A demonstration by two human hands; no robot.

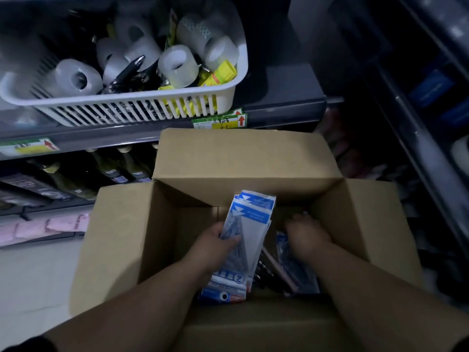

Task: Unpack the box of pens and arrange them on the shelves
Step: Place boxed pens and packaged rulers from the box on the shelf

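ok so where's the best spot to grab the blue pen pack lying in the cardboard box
Likely its long edges, mid-length, from straight above: the blue plastic pen pack lies deep in the brown cardboard box under the right hand, and the box walls block any side approach.

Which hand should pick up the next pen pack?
Probably the right hand: it reaches into the box beside loose packs, while the left hand holds a stack of packs.

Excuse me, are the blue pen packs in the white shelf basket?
No, the white basket holds tape rolls; the left hand grips the pen packs over the box.
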